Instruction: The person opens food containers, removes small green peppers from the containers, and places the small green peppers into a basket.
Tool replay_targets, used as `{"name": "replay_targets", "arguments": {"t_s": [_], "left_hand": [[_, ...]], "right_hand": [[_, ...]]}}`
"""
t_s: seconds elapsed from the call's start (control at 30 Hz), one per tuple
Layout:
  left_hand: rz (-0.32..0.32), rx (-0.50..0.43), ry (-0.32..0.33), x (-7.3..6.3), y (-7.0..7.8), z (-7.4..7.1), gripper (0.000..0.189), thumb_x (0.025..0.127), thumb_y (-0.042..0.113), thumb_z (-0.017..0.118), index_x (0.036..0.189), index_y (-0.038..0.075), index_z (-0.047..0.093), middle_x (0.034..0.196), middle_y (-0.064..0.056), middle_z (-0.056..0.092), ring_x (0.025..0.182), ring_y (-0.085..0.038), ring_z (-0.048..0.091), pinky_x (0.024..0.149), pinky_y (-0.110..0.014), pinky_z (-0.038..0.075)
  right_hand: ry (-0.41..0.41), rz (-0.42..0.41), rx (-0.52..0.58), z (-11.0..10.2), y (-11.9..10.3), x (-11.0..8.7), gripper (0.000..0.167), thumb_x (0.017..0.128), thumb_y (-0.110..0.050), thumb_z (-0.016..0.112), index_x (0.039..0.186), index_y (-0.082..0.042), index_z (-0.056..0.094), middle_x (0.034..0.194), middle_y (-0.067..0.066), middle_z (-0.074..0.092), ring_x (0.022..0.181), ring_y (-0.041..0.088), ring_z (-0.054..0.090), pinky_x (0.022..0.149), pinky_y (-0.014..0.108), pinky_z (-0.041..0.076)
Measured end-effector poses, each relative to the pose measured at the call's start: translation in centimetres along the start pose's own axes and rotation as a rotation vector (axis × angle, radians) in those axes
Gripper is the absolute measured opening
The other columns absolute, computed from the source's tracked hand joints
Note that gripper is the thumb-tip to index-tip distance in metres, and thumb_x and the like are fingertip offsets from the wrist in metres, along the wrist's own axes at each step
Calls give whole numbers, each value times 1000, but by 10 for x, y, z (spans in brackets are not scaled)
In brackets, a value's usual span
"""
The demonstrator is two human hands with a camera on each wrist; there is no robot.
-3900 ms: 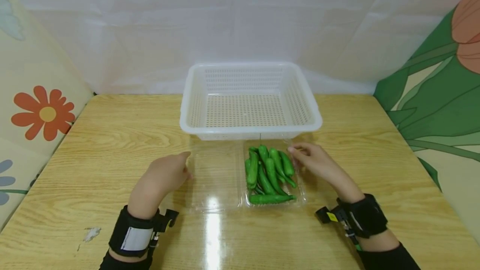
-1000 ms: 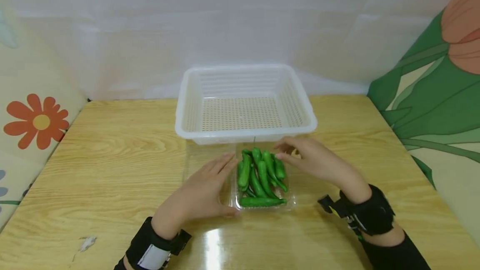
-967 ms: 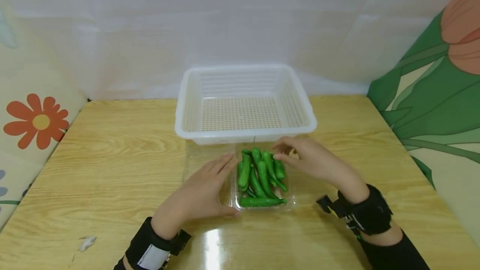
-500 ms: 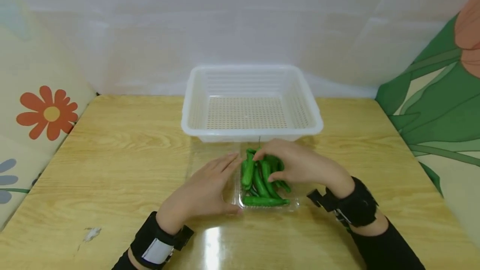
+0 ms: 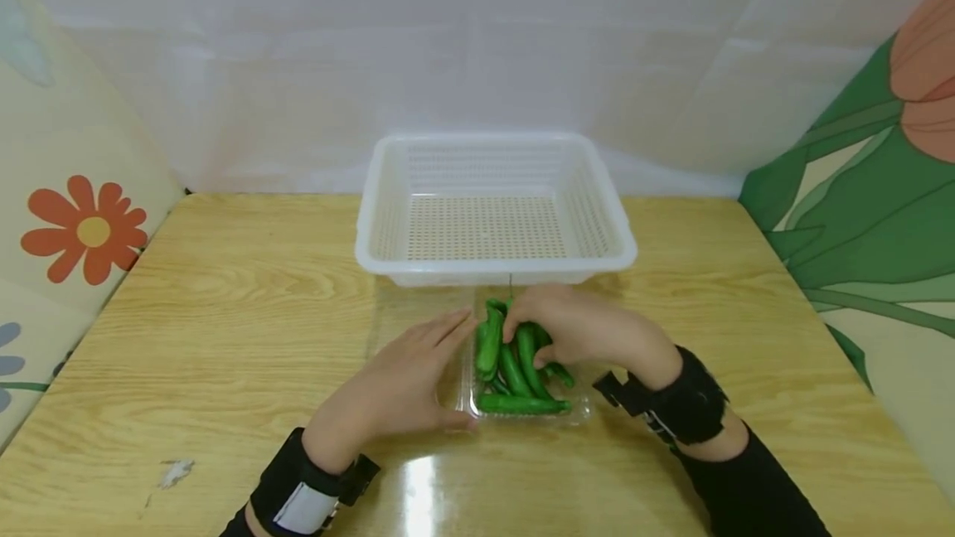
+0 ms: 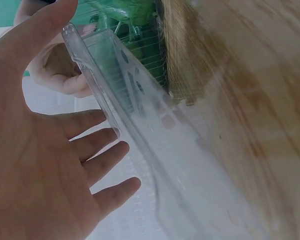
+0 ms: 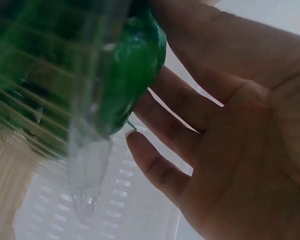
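Green peppers (image 5: 490, 345) lie heaped in a clear plastic clamshell box (image 5: 580, 415), with one pepper (image 5: 522, 404) across its near side. The box's clear lid (image 5: 418, 303) lies flat to the left, partly under my left hand (image 5: 399, 379). That hand's spread fingers and thumb rest along the box's left edge, also seen on the clear wall (image 6: 135, 135) in the left wrist view. From above, my right hand (image 5: 578, 326) reaches into the heap and grips peppers between thumb and fingers; its palm hides some of them. Bent fingers beside a pepper (image 7: 132, 60) show in the right wrist view.
A white perforated basket (image 5: 496, 265) stands just behind the box, with nothing in it. The wooden table (image 5: 246, 272) reaches back to a white sheet (image 5: 298, 89). Flower-patterned panels (image 5: 843, 214) flank both sides.
My left hand has come from the lid's outer edge to the box's left edge. My right hand has moved left from the box's right rim, over and down into the peppers.
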State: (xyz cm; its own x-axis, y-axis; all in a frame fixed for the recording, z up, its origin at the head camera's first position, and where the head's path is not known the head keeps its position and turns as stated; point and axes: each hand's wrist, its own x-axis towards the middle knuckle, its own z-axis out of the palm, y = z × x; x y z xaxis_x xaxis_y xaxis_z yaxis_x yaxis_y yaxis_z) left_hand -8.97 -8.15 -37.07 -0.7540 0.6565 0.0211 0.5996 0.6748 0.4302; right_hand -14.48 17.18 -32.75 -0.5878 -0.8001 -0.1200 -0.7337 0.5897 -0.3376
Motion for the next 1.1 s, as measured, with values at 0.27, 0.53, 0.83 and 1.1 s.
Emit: {"name": "replay_targets", "arguments": {"t_s": [0.27, 0.53, 0.83, 1.1], "left_hand": [[-1, 6, -4, -1, -2, 0, 114, 72, 62, 79, 158, 11, 23, 163, -10, 21, 146, -31, 26, 118, -50, 23], [0, -11, -5, -1, -3, -1, 115, 72, 62, 80, 159, 12, 22, 163, -9, 21, 146, -31, 27, 118, -50, 23], [-25, -13, -28, -2, -3, 1, 116, 71, 63, 79, 160, 15, 20, 164, -7, 18, 146, -29, 27, 118, -49, 23], [-29, -13, -25, 0, -4, 0, 117, 71, 63, 79, 160, 17, 19, 164, -5, 18, 145, -28, 27, 118, -47, 24]], "right_hand": [[20, 31, -46, 4, -4, -1, 40, 69, -8, 89, 106, -14, 75, 104, -1, 67, 100, 20, 60, 91, 41, 52], [36, 13, -26, -4, -6, -6, 37, 70, -5, 87, 105, -10, 77, 99, -3, 70, 96, 18, 62, 87, 39, 54], [125, 102, -35, -11, -6, -12, 41, 71, -3, 86, 109, -10, 75, 104, 0, 70, 97, 21, 63, 87, 42, 53], [273, 27, -103, -20, -1, -18, 38, 74, -3, 85, 110, -7, 74, 98, 1, 70, 90, 20, 65, 82, 40, 54]]}}
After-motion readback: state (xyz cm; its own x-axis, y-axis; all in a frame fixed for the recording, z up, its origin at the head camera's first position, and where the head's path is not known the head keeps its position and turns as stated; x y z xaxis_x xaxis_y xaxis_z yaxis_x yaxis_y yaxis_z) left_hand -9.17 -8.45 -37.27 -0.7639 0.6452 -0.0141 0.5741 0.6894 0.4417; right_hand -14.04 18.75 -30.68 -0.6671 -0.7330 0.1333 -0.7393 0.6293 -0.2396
